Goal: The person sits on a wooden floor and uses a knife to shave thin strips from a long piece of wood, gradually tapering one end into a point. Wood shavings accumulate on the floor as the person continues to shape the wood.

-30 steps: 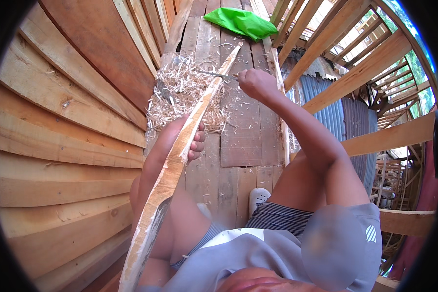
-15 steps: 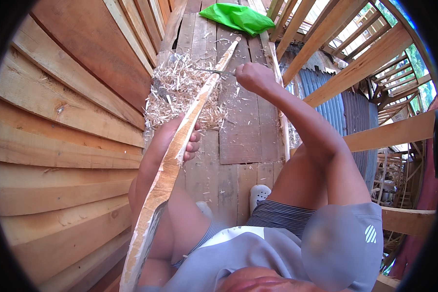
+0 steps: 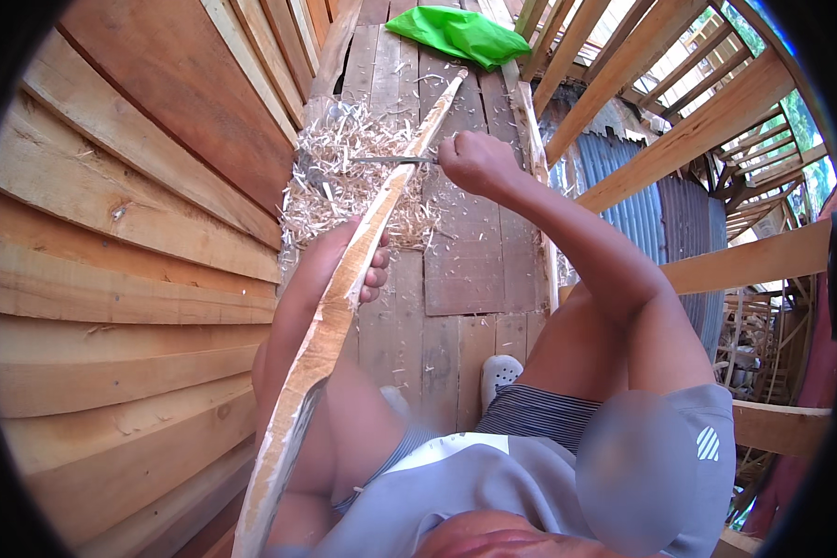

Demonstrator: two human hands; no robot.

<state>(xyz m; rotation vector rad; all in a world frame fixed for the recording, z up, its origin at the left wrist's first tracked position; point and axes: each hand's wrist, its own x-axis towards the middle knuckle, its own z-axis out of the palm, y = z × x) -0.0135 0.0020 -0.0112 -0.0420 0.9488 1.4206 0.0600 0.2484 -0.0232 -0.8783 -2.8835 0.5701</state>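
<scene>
A long, partly shaved wooden stave (image 3: 318, 346) runs from the lower left up and away, tapering to a pale tip low over the floorboards. My left hand (image 3: 367, 263) is wrapped round it from beneath, about midway along; part of the palm is hidden behind the wood. In my closed right hand (image 3: 479, 163) is a knife whose thin blade (image 3: 395, 160) lies across the stave beyond my left hand, pointing left. The handle is hidden inside my fist.
Curled wood shavings (image 3: 363, 177) cover the plank floor (image 3: 465, 270) under the stave. A green plastic bag (image 3: 460, 35) lies at the far end. Rough boards (image 3: 130, 279) wall the left side; a slatted railing (image 3: 679, 139) and corrugated sheets (image 3: 618, 191) stand on the right.
My right hand and the knife have come nearer to me along the stave, toward my left hand. The left hand keeps its hold.
</scene>
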